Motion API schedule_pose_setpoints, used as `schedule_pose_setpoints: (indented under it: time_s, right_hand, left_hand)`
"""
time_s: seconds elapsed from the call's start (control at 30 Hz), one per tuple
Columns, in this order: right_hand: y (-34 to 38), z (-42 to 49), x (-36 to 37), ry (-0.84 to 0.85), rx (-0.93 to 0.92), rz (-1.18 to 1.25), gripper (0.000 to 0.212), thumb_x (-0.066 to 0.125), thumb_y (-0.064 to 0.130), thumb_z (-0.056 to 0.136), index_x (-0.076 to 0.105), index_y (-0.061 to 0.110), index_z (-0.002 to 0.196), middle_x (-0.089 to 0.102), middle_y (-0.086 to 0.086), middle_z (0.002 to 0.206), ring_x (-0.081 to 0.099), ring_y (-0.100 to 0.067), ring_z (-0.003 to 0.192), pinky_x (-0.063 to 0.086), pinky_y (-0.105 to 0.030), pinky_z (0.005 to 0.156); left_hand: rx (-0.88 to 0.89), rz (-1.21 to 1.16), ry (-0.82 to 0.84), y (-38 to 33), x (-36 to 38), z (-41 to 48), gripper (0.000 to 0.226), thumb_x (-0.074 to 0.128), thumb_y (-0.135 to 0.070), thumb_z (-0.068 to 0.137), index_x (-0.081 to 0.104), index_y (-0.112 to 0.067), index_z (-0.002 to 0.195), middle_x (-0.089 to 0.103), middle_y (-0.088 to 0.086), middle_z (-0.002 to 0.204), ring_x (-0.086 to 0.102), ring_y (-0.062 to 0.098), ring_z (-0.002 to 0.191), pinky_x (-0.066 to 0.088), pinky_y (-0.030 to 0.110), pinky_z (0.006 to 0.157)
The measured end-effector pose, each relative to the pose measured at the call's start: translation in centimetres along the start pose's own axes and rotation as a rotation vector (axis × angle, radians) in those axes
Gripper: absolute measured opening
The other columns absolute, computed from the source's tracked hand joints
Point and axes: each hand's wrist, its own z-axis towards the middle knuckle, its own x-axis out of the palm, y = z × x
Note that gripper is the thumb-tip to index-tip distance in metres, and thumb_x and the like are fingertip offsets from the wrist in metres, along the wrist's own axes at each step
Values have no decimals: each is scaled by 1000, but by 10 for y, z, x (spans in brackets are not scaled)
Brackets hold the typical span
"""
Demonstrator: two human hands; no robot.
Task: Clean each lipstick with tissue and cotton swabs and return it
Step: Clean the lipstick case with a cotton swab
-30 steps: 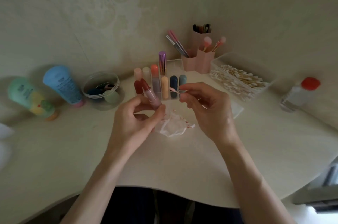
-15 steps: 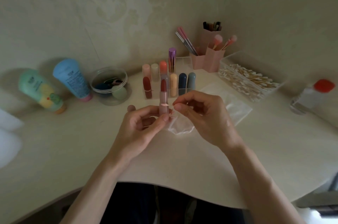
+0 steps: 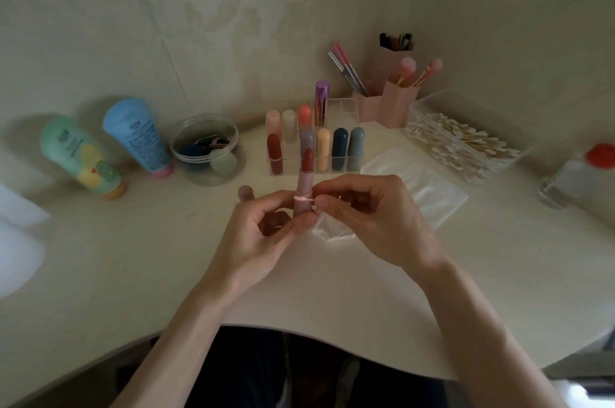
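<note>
Red lipstick (image 3: pixel 303 186): uncapped and upright. The left grip (image 3: pixel 263 234) pinches its pink tube low down, and the red tip stands clear above the fingers.
Cotton swab (image 3: pixel 303 198): pinched by the right grip (image 3: pixel 372 217), with its pinkish end lying across the tube just above the left grip's thumb.
Left grip: thumb and fingers are curled round the base of the tube and hold nothing else.
Right grip: closed to a fine fingertip pinch on the swab, the other fingers folded in.
Tissue (image 3: pixel 332 229): lies crumpled on the surface (image 3: pixel 133 257), under the right grip and just beside the left grip's fingertips.
Cap (image 3: pixel 246 192): stands on the surface just beyond the left grip, off its tube.
Rack (image 3: pixel 347 106): sits beyond both grips and holds the other lipsticks. One dark red lipstick at its left end is uncapped; the rest look capped.
Done so far: this lipstick seems to be at the swab stage, and the tinted swab end suggests some colour has been lifted.
Left to do: probably finishing the wipe, capping the tube and returning it to a free cell in the rack. The pictures don't show how many of the others have already been cleaned.
</note>
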Motion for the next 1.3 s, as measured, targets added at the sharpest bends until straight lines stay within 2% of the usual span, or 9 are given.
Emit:
schedule_pose_setpoints:
  time_s: [0.1, 0.23, 0.3, 0.5, 0.67, 0.87, 0.93, 1.1, 1.3]
  right_hand:
    - [-2, -1, 1, 9, 2, 9, 15, 76, 8, 94, 81, 10, 108, 80, 3, 93, 73, -11, 81, 55, -21, 75]
    - [1, -1, 0, 3, 12, 58, 11, 74, 6, 94, 81, 8, 103, 81, 1, 91, 76, -11, 85, 54, -17, 78]
    - [1, -1, 0, 10, 28, 56, 7, 74, 9, 95, 80, 9, 99, 80, 0, 89, 76, -17, 84, 57, -23, 77]
    - [-1, -1, 3, 54, 80, 2, 8, 72, 16, 99, 80, 17, 98, 79, 5, 88, 73, -13, 79, 54, -24, 72]
    - [-2, 0, 4, 63, 62, -17, 13, 70, 16, 100, 77, 24, 94, 75, 9, 82, 66, -9, 70, 50, -21, 66]
    - [0, -1, 4, 62, 39, -26, 14, 68, 16, 101, 78, 24, 95, 76, 12, 84, 67, -4, 73, 49, -18, 69]
    - [-1, -2, 7, 33, 45, -52, 9, 70, 19, 100, 79, 22, 99, 77, 9, 87, 68, -7, 75, 51, -23, 70]
    - [-3, -2, 12, -39, -27, -69, 10, 73, 15, 97, 81, 15, 103, 78, 10, 90, 73, -11, 82, 54, -21, 72]
    - [-4, -2, 11, -56, -42, -50, 13, 72, 12, 97, 82, 12, 106, 79, 10, 92, 74, -9, 85, 53, -18, 74]
  left_hand:
    - [27, 16, -13, 4, -1, 1, 25, 74, -53, 87, 79, -33, 102, 73, 20, 84, 65, 47, 79, 48, 60, 70]
    - [1, -25, -3, 4, 1, 0, 18, 70, -31, 93, 78, -17, 102, 71, 5, 71, 65, 12, 65, 46, 16, 66]
    - [-5, -39, 3, 1, 3, 0, 19, 66, -23, 91, 76, -11, 102, 72, 1, 71, 63, 4, 60, 43, 8, 62]
    - [-13, -59, -30, 0, 3, -2, 23, 67, -22, 91, 75, -17, 112, 78, 5, 82, 61, 27, 58, 39, 45, 51]
    - [-46, -151, -53, 1, 4, 1, 24, 67, -15, 90, 65, -4, 111, 79, 6, 89, 75, 21, 74, 48, 12, 61]
    - [-40, -69, 32, 2, -1, -1, 21, 60, -14, 101, 66, -15, 121, 76, 9, 99, 74, 21, 98, 55, 42, 92]
    - [-29, -48, 37, 0, 0, -1, 26, 66, -21, 96, 66, -16, 121, 77, 4, 105, 74, 19, 105, 55, 35, 100]
    - [-16, -69, -55, -1, 3, 0, 24, 73, -32, 83, 74, -17, 102, 72, -5, 81, 68, 17, 73, 51, 20, 74]
    - [8, -41, -36, 0, 3, -1, 20, 67, -13, 93, 72, -15, 112, 71, -7, 76, 64, 9, 69, 48, 15, 73]
